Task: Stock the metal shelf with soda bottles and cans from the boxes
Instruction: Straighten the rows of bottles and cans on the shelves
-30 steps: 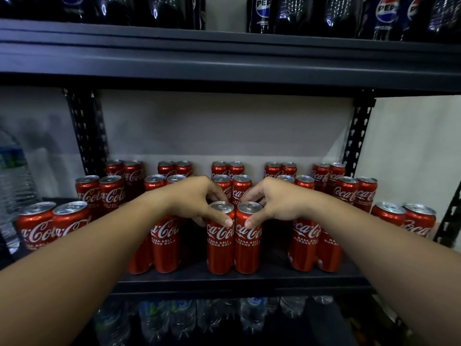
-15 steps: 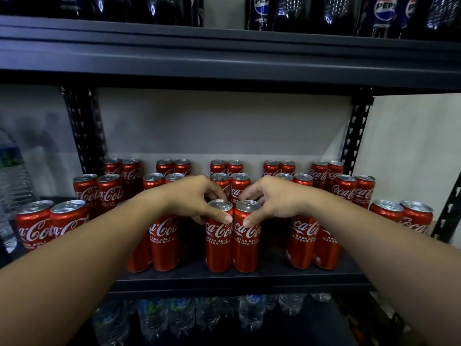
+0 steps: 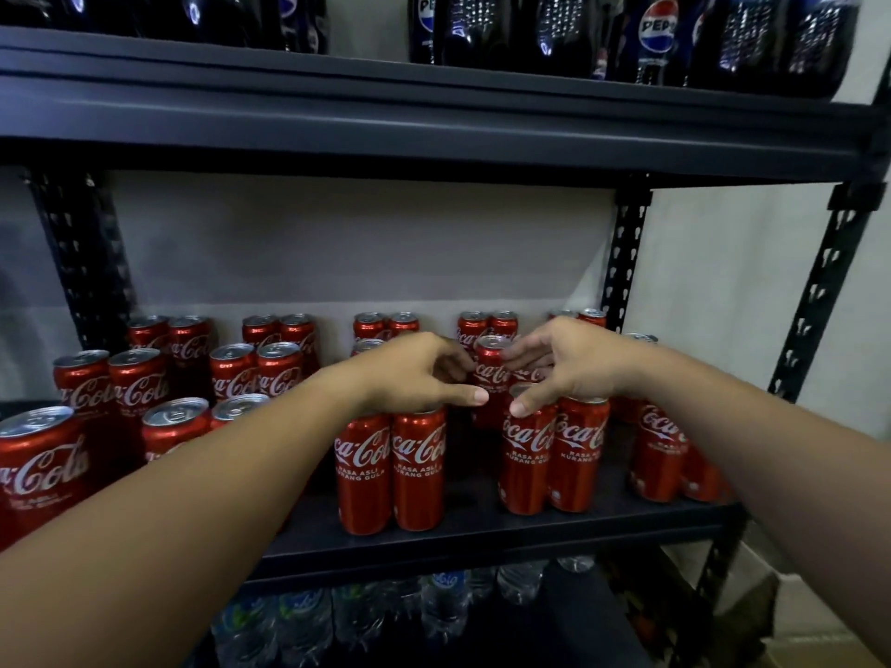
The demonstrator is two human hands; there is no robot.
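Observation:
Red Coca-Cola cans stand in pairs, several rows deep, on the middle board of the dark metal shelf (image 3: 434, 540). My left hand (image 3: 414, 373) lies over the tops of one front pair (image 3: 390, 470), its thumb sticking out to the right past the cans. My right hand (image 3: 573, 364) covers the neighbouring front pair (image 3: 554, 455). Its thumb presses the left can's rim and its fingers curl behind that can's top, close to a can in the row behind (image 3: 489, 373). A dark gap separates the two pairs.
Pepsi bottles (image 3: 655, 36) fill the board above. Water bottles (image 3: 443, 605) stand on the board below. Perforated uprights (image 3: 622, 267) frame the bay, with another (image 3: 819, 286) at the right. More cans (image 3: 43, 465) crowd the left side; a wall lies behind.
Both thumbs were pinching one centre pair of cans; now each hand sits over a separate pair with a gap between. The view has swung, so the shelf's right end shows.

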